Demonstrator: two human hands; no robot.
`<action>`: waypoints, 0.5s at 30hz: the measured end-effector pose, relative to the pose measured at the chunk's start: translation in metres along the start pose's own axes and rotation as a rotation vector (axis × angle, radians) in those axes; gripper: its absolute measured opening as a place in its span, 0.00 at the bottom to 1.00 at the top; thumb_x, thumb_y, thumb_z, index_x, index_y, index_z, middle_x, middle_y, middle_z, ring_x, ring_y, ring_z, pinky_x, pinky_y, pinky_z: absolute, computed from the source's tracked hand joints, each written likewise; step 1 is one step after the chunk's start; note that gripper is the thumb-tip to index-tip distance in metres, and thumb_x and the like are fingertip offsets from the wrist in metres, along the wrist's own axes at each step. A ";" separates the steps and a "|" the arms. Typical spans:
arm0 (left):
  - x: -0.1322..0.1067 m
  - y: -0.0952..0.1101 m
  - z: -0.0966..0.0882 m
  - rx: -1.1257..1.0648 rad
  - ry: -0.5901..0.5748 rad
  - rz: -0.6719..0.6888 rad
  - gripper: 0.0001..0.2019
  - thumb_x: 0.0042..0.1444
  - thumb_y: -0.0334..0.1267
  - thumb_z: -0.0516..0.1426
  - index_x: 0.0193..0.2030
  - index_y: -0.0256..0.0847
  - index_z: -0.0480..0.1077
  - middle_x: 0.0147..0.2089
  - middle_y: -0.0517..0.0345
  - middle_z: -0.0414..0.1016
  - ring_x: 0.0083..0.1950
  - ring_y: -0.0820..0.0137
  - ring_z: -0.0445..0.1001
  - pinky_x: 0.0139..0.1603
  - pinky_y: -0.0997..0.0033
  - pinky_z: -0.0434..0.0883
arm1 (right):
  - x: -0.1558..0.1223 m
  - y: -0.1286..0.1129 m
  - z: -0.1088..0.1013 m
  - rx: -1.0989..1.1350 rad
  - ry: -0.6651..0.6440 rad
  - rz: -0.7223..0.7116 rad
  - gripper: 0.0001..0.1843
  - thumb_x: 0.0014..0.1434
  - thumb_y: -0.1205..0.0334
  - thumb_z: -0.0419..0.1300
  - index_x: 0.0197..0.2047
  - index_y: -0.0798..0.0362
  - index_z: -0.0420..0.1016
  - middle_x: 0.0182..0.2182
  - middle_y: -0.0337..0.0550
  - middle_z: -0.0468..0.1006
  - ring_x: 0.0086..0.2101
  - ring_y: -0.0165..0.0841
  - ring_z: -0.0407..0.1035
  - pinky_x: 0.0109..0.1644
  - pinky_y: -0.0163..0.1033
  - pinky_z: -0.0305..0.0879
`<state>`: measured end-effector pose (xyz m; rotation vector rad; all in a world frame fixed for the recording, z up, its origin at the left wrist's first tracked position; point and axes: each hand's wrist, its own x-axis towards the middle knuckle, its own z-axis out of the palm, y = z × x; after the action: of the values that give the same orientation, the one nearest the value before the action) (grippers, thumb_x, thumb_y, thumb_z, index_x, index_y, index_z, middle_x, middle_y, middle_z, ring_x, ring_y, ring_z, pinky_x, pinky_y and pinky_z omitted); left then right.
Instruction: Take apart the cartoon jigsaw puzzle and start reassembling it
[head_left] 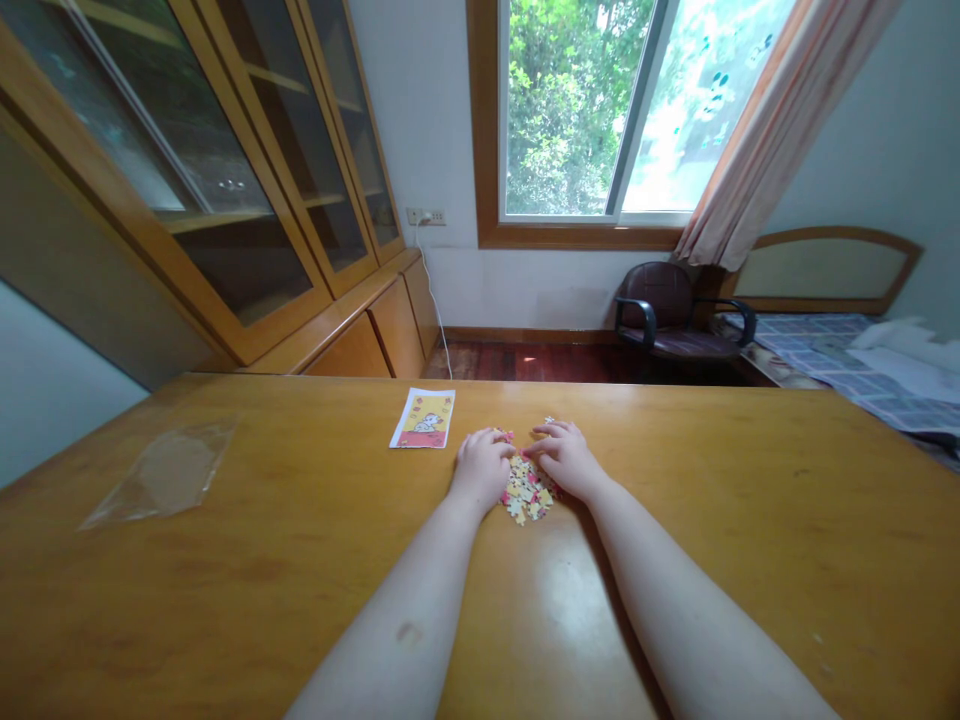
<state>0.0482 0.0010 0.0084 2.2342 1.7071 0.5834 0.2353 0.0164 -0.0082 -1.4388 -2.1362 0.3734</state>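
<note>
Had the pieces hemmed in from both sides here! Had left hand curved over the left edge of the heap, fingers bent and bunched fairly close. Had right hand opposite, over the far right edge, fingers reaching left, a bit parted. Couldn't tell re pinching, w/ fingertips so small and partly hidden. Lay loose btwn the hands, mid-table but toward the far side, spilling nearer than the fingers; mostly yellow, white and pinkish red, overlapping all over. Spotted a stray piece too, just beyond right hand.

Looked v. light, thin and stiff, prob. cardboard, w/ knobs likely to bend or fray if forced. Seemed apt to slide on the glossy top, and tricky to lift from dead flat, esp. w/ others overlapping. Best taken, by the look of it, singly, thumb vs. forefinger on opposite edges, clear of the knobs. Better cupped from the sides than squeezed, as a heap.

Had the card farther left, picture up, apart from left hand: white animal on yellow, red band below. Noted a clear bag lying flat at far left, well apart from both hands. Caught a chair beyond the far edge, to the right.
</note>
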 end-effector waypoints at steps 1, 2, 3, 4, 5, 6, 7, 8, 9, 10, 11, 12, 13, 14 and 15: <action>0.001 -0.001 0.000 0.009 0.011 -0.022 0.17 0.52 0.29 0.52 0.40 0.49 0.79 0.54 0.61 0.74 0.59 0.64 0.62 0.63 0.61 0.56 | 0.000 -0.001 0.000 -0.014 -0.021 0.000 0.16 0.54 0.67 0.56 0.38 0.40 0.82 0.50 0.39 0.75 0.55 0.41 0.59 0.63 0.56 0.43; 0.001 -0.002 0.000 0.016 0.015 -0.045 0.16 0.52 0.29 0.52 0.39 0.49 0.79 0.53 0.61 0.74 0.59 0.64 0.63 0.62 0.62 0.56 | -0.001 -0.001 0.000 -0.030 -0.028 0.015 0.16 0.54 0.66 0.56 0.38 0.39 0.82 0.50 0.38 0.75 0.55 0.41 0.59 0.64 0.57 0.41; 0.002 -0.002 0.000 0.022 0.014 -0.064 0.16 0.51 0.29 0.52 0.37 0.49 0.79 0.52 0.61 0.75 0.58 0.65 0.64 0.62 0.62 0.57 | -0.001 -0.001 0.001 -0.045 -0.021 0.044 0.16 0.55 0.66 0.55 0.38 0.39 0.82 0.50 0.39 0.75 0.55 0.41 0.59 0.64 0.58 0.40; 0.002 -0.003 0.000 0.027 0.012 -0.080 0.16 0.51 0.28 0.52 0.36 0.49 0.79 0.51 0.61 0.75 0.57 0.65 0.65 0.61 0.63 0.58 | 0.000 0.000 0.001 -0.061 -0.005 0.082 0.16 0.55 0.67 0.55 0.38 0.39 0.82 0.49 0.39 0.76 0.55 0.41 0.59 0.63 0.59 0.39; 0.002 -0.003 -0.001 0.033 0.011 -0.090 0.16 0.51 0.28 0.52 0.35 0.49 0.80 0.50 0.61 0.76 0.56 0.65 0.65 0.60 0.63 0.58 | 0.000 0.001 0.001 -0.074 0.018 0.119 0.17 0.55 0.67 0.54 0.39 0.40 0.82 0.49 0.40 0.76 0.54 0.41 0.60 0.63 0.59 0.40; 0.002 -0.003 -0.001 0.039 0.012 -0.094 0.15 0.50 0.28 0.52 0.34 0.49 0.80 0.49 0.61 0.76 0.55 0.65 0.66 0.59 0.64 0.59 | 0.000 0.002 0.002 -0.083 0.042 0.148 0.17 0.55 0.67 0.54 0.39 0.41 0.82 0.48 0.41 0.76 0.53 0.41 0.61 0.63 0.59 0.40; 0.002 -0.002 -0.002 0.046 0.013 -0.097 0.15 0.50 0.28 0.52 0.33 0.49 0.80 0.48 0.61 0.77 0.54 0.65 0.67 0.58 0.64 0.60 | 0.001 0.003 0.002 -0.088 0.059 0.161 0.16 0.56 0.67 0.54 0.39 0.42 0.82 0.48 0.42 0.76 0.53 0.41 0.61 0.62 0.59 0.42; 0.002 -0.002 -0.004 0.053 0.014 -0.097 0.15 0.50 0.28 0.52 0.32 0.48 0.80 0.48 0.60 0.77 0.53 0.65 0.67 0.57 0.64 0.60 | 0.001 0.005 0.002 -0.087 0.065 0.154 0.16 0.55 0.67 0.54 0.38 0.42 0.82 0.49 0.42 0.76 0.53 0.41 0.61 0.62 0.58 0.42; 0.002 -0.001 -0.005 0.061 0.015 -0.098 0.15 0.49 0.28 0.52 0.31 0.48 0.79 0.47 0.60 0.77 0.52 0.65 0.68 0.56 0.65 0.61 | 0.001 0.006 0.003 -0.085 0.060 0.131 0.16 0.55 0.67 0.54 0.38 0.42 0.82 0.49 0.42 0.76 0.53 0.41 0.60 0.62 0.57 0.43; 0.001 -0.001 -0.007 0.068 0.015 -0.101 0.15 0.49 0.28 0.52 0.31 0.47 0.79 0.46 0.59 0.77 0.51 0.65 0.68 0.55 0.65 0.61 | 0.001 0.006 0.003 -0.083 0.049 0.103 0.16 0.54 0.67 0.54 0.37 0.42 0.82 0.49 0.41 0.75 0.54 0.41 0.60 0.63 0.56 0.43; 0.001 0.000 -0.008 0.076 0.016 -0.107 0.15 0.49 0.28 0.52 0.30 0.47 0.79 0.44 0.58 0.77 0.50 0.65 0.69 0.54 0.65 0.62 | 0.001 0.007 0.004 -0.085 0.040 0.082 0.16 0.54 0.68 0.55 0.36 0.42 0.82 0.49 0.41 0.75 0.54 0.41 0.59 0.63 0.56 0.43; 0.001 0.000 -0.010 0.082 0.017 -0.114 0.14 0.49 0.28 0.51 0.30 0.46 0.79 0.43 0.58 0.78 0.49 0.65 0.69 0.53 0.65 0.63 | 0.001 0.007 0.004 -0.091 0.039 0.075 0.16 0.53 0.68 0.55 0.35 0.43 0.82 0.49 0.40 0.75 0.55 0.41 0.59 0.63 0.56 0.42; 0.000 0.001 -0.011 0.088 0.016 -0.124 0.14 0.49 0.28 0.51 0.30 0.46 0.78 0.41 0.58 0.78 0.48 0.65 0.70 0.52 0.65 0.63 | 0.001 0.007 0.004 -0.096 0.046 0.079 0.16 0.53 0.68 0.54 0.35 0.43 0.82 0.49 0.41 0.75 0.55 0.42 0.59 0.63 0.57 0.42; 0.000 0.001 -0.012 0.093 0.015 -0.133 0.14 0.49 0.28 0.51 0.29 0.45 0.78 0.40 0.57 0.78 0.47 0.64 0.70 0.51 0.65 0.64 | 0.001 0.007 0.004 -0.096 0.056 0.085 0.16 0.53 0.68 0.54 0.35 0.44 0.82 0.49 0.41 0.76 0.54 0.42 0.59 0.63 0.57 0.42; 0.000 0.001 -0.012 0.095 0.012 -0.139 0.14 0.49 0.28 0.51 0.29 0.45 0.78 0.39 0.57 0.78 0.46 0.64 0.70 0.50 0.65 0.64 | 0.001 0.006 0.004 -0.090 0.063 0.082 0.15 0.54 0.67 0.54 0.36 0.44 0.82 0.49 0.42 0.75 0.54 0.42 0.60 0.63 0.57 0.43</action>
<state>0.0435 0.0005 0.0199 2.1558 1.9148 0.4944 0.2374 0.0195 -0.0141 -1.5707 -2.0723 0.2617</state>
